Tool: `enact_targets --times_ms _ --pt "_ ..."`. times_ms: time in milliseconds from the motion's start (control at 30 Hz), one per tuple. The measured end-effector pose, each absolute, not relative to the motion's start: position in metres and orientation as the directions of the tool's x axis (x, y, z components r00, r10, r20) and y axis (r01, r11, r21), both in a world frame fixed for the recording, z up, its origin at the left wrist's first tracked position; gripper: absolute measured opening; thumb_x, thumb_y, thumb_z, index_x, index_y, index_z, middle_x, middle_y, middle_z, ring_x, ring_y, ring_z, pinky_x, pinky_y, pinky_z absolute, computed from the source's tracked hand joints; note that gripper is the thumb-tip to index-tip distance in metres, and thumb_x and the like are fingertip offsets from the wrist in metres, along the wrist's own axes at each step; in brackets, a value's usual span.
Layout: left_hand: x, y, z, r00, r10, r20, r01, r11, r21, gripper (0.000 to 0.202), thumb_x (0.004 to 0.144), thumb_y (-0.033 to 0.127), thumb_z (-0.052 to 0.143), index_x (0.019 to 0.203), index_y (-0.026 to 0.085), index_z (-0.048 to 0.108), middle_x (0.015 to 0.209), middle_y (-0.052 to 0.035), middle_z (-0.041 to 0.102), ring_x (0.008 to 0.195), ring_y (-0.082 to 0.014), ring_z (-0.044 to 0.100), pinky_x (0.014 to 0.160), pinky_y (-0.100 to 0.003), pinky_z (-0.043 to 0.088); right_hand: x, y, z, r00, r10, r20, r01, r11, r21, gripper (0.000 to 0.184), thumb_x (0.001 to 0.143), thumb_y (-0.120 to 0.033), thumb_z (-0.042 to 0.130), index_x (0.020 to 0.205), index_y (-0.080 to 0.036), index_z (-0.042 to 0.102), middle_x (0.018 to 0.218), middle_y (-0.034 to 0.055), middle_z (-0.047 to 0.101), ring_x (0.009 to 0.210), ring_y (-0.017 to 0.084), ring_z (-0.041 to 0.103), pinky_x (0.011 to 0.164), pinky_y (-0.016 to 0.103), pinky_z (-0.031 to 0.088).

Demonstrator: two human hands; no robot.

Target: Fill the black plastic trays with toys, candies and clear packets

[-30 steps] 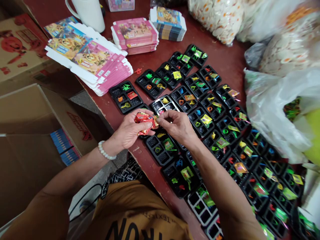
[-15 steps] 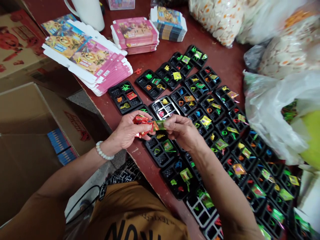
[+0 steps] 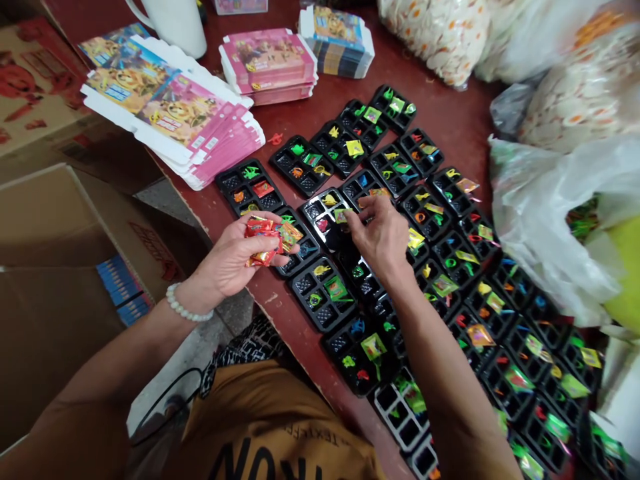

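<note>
My left hand (image 3: 227, 257) is closed around a bunch of small, shiny candy-like packets (image 3: 263, 241), mostly red, with a few green and orange ones by the fingertips. Over a black compartment tray (image 3: 311, 211), my right hand (image 3: 383, 233) has its thumb and fingers at the edge of a small green packet (image 3: 341, 215). This tray also contains a yellow piece (image 3: 329, 199) and a pinkish-red piece (image 3: 323, 225). Just below it, another tray (image 3: 300, 285) holds a green packet (image 3: 335, 288) and small plastic toys.
Many similar trays run in rows across the red table (image 3: 285, 320). Flat printed boxes (image 3: 185, 113) lie fanned at the left, near pink boxes (image 3: 270, 57) and a white jug (image 3: 177, 27). Plastic bags (image 3: 540, 220) line the right. An open carton (image 3: 45, 220) stands beside the table.
My right hand has moved away from the left, carrying a green packet right and up to the tray. My left hand has drawn slightly left with its bunch.
</note>
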State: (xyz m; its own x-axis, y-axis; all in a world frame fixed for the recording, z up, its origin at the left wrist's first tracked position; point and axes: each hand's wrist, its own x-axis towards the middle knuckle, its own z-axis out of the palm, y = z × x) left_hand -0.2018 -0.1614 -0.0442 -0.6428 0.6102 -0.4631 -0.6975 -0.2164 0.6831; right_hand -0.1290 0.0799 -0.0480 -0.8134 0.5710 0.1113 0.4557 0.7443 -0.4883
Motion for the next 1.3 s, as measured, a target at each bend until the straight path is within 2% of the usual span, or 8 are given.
enact_targets --times_ms 67,233,400,767,900,1033,1167,1300 --pt "-0.194 -0.163 -0.042 -0.635 0.614 -0.47 -0.705 -0.21 0.678 0.033 0.08 0.007 0.077 0.108 0.015 0.062 0.101 -0.0098 0.075 0.086 -0.0273 0.079 0.061 -0.027 0.066 -0.121 0.059 -0.038 -0.869 0.48 0.12 0.326 0.738 -0.591 0.028 0.09 -0.045 0.065 0.102 -0.019 0.068 0.089 0.0058 0.072 0.08 0.019 0.063 0.071 0.032 0.047" --pt "-0.172 -0.171 -0.041 -0.572 0.646 -0.505 -0.751 -0.166 0.639 0.035 0.078 0.013 0.082 0.106 0.016 0.063 0.093 -0.0054 0.074 0.075 -0.0216 0.077 0.059 -0.029 0.066 -0.099 0.009 -0.023 -0.96 0.152 -0.235 0.276 0.374 -0.885 0.032 0.089 -0.05 0.071 0.09 -0.017 0.069 0.076 0.0019 0.069 0.063 0.012 0.056 0.058 0.026 0.042" --pt "-0.173 -0.189 -0.047 -0.625 0.586 -0.515 -0.709 -0.15 0.689 0.037 0.077 0.018 0.085 0.107 0.017 0.063 0.093 -0.0068 0.075 0.077 -0.0234 0.078 0.058 -0.027 0.065 -0.11 0.016 -0.031 -0.93 0.284 -0.235 0.305 0.238 -0.922 0.034 0.086 -0.052 0.074 0.082 -0.019 0.065 0.071 0.0008 0.065 0.061 0.011 0.051 0.057 0.026 0.037" --pt "-0.192 -0.2 -0.051 -0.697 0.474 -0.539 -0.681 -0.199 0.705 0.037 0.075 0.014 0.083 0.108 0.015 0.064 0.095 -0.0084 0.074 0.081 -0.0268 0.079 0.057 -0.028 0.065 -0.135 0.017 -0.047 -0.925 0.375 -0.06 0.311 0.659 -0.685 0.02 0.087 -0.035 0.072 0.097 -0.02 0.066 0.067 -0.0011 0.062 0.059 0.014 0.052 0.066 0.03 0.04" --pt "-0.192 -0.193 -0.046 -0.69 0.495 -0.528 -0.668 -0.156 0.727 0.035 0.075 0.013 0.081 0.106 0.015 0.064 0.096 -0.0082 0.074 0.075 -0.0248 0.078 0.052 -0.026 0.063 -0.134 0.014 -0.032 -0.928 0.37 -0.051 0.247 0.506 -0.826 0.025 0.091 -0.045 0.072 0.093 -0.02 0.067 0.075 -0.0001 0.061 0.072 0.014 0.057 0.068 0.027 0.044" --pt "-0.189 -0.169 -0.037 -0.664 0.579 -0.473 -0.655 -0.146 0.741 0.035 0.075 0.011 0.079 0.105 0.016 0.063 0.094 -0.0054 0.074 0.071 -0.0229 0.077 0.049 -0.025 0.061 -0.134 0.009 -0.008 -0.953 0.176 -0.245 0.28 0.214 -0.936 0.037 0.08 -0.05 0.083 0.089 -0.018 0.068 0.081 -0.0001 0.065 0.074 0.011 0.06 0.067 0.023 0.046" --pt "-0.184 -0.149 -0.03 -0.653 0.626 -0.427 -0.627 -0.13 0.768 0.037 0.073 0.013 0.079 0.105 0.018 0.063 0.088 -0.0026 0.072 0.07 -0.0216 0.076 0.046 -0.021 0.056 -0.127 0.017 0.011 -0.965 0.163 -0.208 0.246 0.267 -0.932 0.039 0.075 -0.051 0.087 0.085 -0.018 0.069 0.078 -0.0011 0.066 0.069 0.01 0.058 0.063 0.022 0.046" --pt "-0.194 -0.156 -0.023 -0.708 0.566 -0.423 -0.59 -0.143 0.795 0.033 0.073 0.012 0.077 0.101 0.022 0.064 0.088 -0.0016 0.073 0.067 -0.0181 0.074 0.042 -0.019 0.05 -0.116 0.04 0.015 -0.979 0.191 -0.075 0.136 0.334 -0.933 0.031 0.089 -0.048 0.077 0.1 -0.019 0.072 0.085 0.0001 0.068 0.069 0.009 0.057 0.062 0.022 0.047"
